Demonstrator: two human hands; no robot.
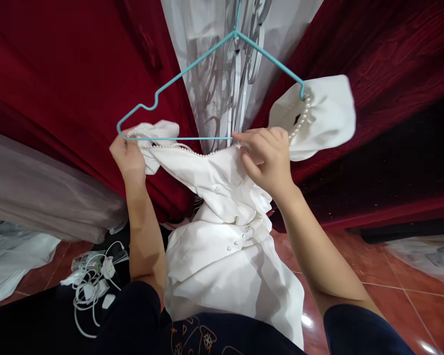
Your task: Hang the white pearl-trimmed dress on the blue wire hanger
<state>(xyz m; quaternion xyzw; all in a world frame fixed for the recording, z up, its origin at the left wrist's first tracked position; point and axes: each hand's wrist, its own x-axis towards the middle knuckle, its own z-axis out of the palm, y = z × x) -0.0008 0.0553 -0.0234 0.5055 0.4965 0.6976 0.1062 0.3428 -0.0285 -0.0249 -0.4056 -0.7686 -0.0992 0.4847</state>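
- Room to move: we see red curtain (66, 74) close behind & to both sides of our hands, w/ a pale sheer panel (214, 64) straight ahead between them. A grey drape (40, 192) sags outward of the left forearm.
- Below our arms: red tiled floor (410, 291), open to the right of the right forearm. Left of the left elbow lies a tangle of white cables & chargers (92, 281); further out, a clear plastic sheet (11, 256).
- Teal wire hanger (192, 138) sits at hand height; its bottom bar runs across from one hand to the other, hook end going up out of view above.
- Left hand (128, 155): closed around the hanger's left corner & the cloth bunched there, thumb side up.
- Right hand (268, 158): fingers curled, tips pinching white cloth right at the bar, approx mid-to-right of it. Can't tell if it grips the wire itself.
- White garment (225, 236) hangs from between our hands down past the forearms to our lap, touching our dark clothes at the bottom.
- One part of the garment is looped over the hanger's right corner, just beyond the right hand, flaring out to the right.
- Look: plain white, smooth woven cloth, creased & folded on itself; pearl bead trim (301, 118) along the neckline edge from left hand across to the right corner; small round white buttons (240, 239) down the middle, below the hands.
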